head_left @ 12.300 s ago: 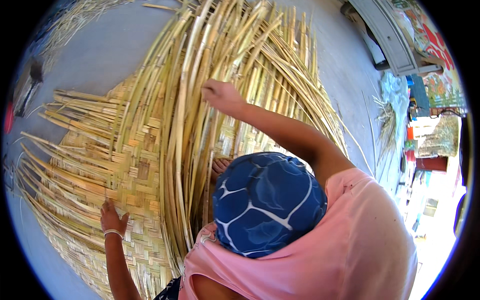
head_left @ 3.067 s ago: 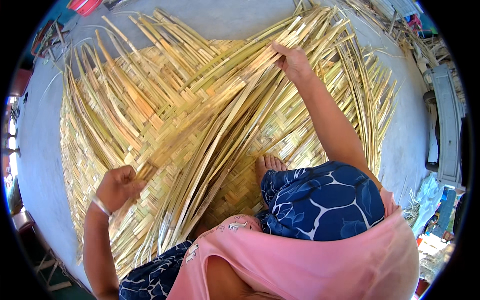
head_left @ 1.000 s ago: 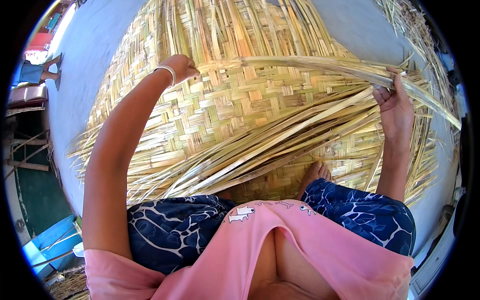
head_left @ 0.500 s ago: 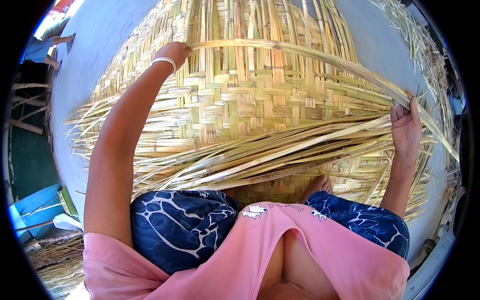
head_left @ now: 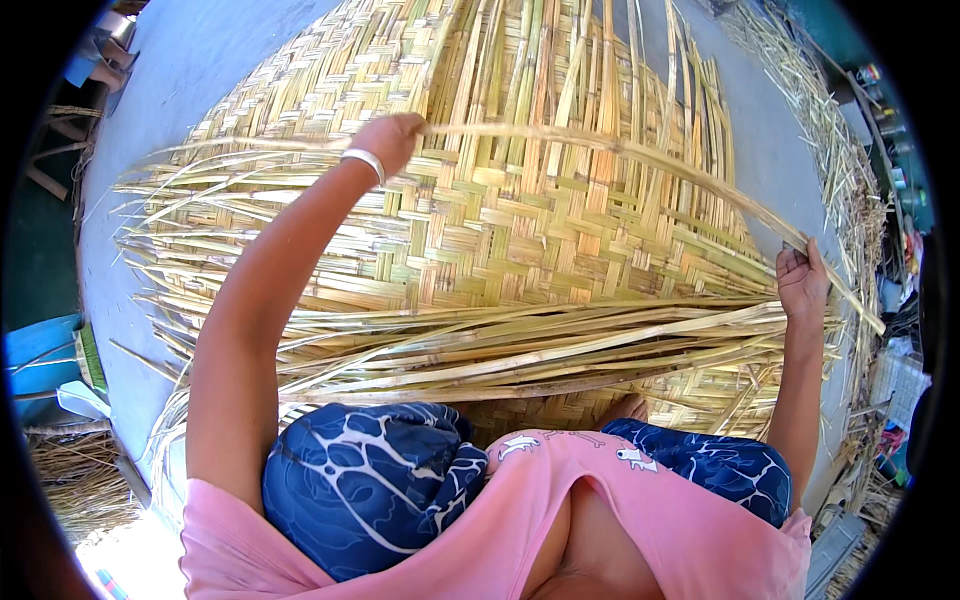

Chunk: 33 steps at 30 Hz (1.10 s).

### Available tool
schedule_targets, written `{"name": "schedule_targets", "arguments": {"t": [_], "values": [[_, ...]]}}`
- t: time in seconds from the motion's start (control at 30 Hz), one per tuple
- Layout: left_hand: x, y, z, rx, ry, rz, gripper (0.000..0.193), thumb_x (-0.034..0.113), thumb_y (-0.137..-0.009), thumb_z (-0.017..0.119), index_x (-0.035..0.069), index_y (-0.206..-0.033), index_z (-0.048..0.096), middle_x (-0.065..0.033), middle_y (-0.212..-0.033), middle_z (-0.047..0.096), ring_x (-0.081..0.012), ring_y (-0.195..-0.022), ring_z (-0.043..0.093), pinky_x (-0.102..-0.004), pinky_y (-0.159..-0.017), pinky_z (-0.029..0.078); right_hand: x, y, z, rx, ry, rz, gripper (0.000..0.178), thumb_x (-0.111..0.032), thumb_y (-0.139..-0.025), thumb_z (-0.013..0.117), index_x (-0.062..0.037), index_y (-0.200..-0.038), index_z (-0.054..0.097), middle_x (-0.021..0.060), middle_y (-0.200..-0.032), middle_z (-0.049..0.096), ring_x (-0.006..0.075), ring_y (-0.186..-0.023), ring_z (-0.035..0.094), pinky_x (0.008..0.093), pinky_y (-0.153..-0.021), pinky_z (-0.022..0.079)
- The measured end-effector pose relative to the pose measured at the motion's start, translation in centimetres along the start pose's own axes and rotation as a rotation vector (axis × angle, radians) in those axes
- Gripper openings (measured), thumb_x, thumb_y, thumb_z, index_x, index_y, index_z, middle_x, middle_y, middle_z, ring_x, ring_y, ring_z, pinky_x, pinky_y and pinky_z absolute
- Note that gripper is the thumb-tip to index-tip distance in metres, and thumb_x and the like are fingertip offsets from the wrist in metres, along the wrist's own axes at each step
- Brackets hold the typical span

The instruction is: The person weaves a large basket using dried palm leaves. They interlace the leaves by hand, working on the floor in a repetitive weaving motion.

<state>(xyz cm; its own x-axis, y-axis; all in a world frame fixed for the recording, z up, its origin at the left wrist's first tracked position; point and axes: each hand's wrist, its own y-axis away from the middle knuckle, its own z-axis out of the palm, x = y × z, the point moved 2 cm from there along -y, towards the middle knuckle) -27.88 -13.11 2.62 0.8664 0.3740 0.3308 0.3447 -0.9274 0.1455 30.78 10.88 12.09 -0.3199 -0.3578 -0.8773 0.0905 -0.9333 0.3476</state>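
Note:
A long, pale split-cane strip (head_left: 690, 180) stretches over the woven mat (head_left: 470, 235), held at two places. My left hand (head_left: 392, 143), with a white bracelet at the wrist, is closed round it above the far-left part of the weave. At the right side of the mat my right hand (head_left: 803, 282) pinches the same strip, whose end sticks out past the fingers. Below the strip, upright unwoven canes (head_left: 520, 80) run away from me out of the weave. A bundle of loose strips (head_left: 560, 345) lies across the mat near my knees.
My foot (head_left: 625, 408) rests on the mat's near part. Cane scraps (head_left: 810, 130) are heaped along the right side of the grey floor (head_left: 215, 75). At the left stand a blue container (head_left: 40, 355) and a brush-like green thing (head_left: 90, 357). Another person's feet (head_left: 112, 62) show far left.
The whole view has shifted, so the mat sits lower in the picture. My left hand has moved right, closer to my right hand. Both hands still grip the strip.

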Motion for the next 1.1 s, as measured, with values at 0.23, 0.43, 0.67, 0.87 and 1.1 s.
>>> {"name": "schedule_targets", "arguments": {"t": [0.23,0.43,0.67,0.87,1.1], "values": [[6.2,6.5,2.1,0.131,-0.143,0.643,0.028,0.014,-0.084,0.054,0.011,-0.111,0.058,-0.008,-0.09,0.065,-0.0213,-0.068,0.062,-0.0334,-0.06,0.051,-2.6,-8.7,2.9,0.013,0.328,-0.081,0.011,-0.013,-0.089,0.055,-0.0022,-0.085,0.056,0.005,-0.075,0.058,0.0168,-0.071,0.059,0.0275,-0.062,0.051],[8.4,9.1,5.6,0.228,-0.294,1.117,0.039,0.015,-0.073,0.056,0.008,-0.112,0.057,-0.0016,-0.096,0.061,-0.0126,-0.071,0.057,-0.0267,-0.058,0.045,-1.4,-14.9,20.3,-0.244,0.625,-0.236,0.011,-0.019,-0.086,0.057,-0.0084,-0.089,0.056,0.0021,-0.077,0.055,0.0177,-0.072,0.056,0.0337,-0.065,0.047],[4.9,5.1,7.4,0.06,-0.26,0.679,0.034,0.013,-0.083,0.052,0.012,-0.117,0.053,-0.0061,-0.089,0.055,-0.0205,-0.073,0.059,-0.035,-0.062,0.048,9.7,2.1,48.0,-1.05,1.125,-0.929,0.036,-0.023,-0.087,0.053,0.0018,-0.113,0.054,0.0172,-0.108,0.062,0.0301,-0.102,0.058,0.0361,-0.088,0.045],[0.8,-4.9,3.1,0.244,0.265,-0.277,0.03,0.007,-0.083,0.048,0.004,-0.111,0.056,-0.0231,-0.103,0.062,-0.0379,-0.095,0.06,-0.0437,-0.083,0.048,17.7,0.3,44.7,-1.008,1.425,-0.879,0.038,-0.026,-0.091,0.047,0.0009,-0.117,0.054,0.0158,-0.109,0.06,0.0258,-0.104,0.057,0.0381,-0.091,0.045],[-2.2,-9.9,2.9,-0.024,0.133,-0.357,0.026,0.01,-0.08,0.055,-0.003,-0.101,0.061,-0.0255,-0.103,0.062,-0.0387,-0.099,0.059,-0.0419,-0.086,0.048,23.7,-5.5,38.2,-0.751,1.169,0.093,0.031,-0.019,-0.089,0.05,0.0011,-0.112,0.058,0.0159,-0.103,0.062,0.0213,-0.085,0.063,0.0313,-0.077,0.052]]}}
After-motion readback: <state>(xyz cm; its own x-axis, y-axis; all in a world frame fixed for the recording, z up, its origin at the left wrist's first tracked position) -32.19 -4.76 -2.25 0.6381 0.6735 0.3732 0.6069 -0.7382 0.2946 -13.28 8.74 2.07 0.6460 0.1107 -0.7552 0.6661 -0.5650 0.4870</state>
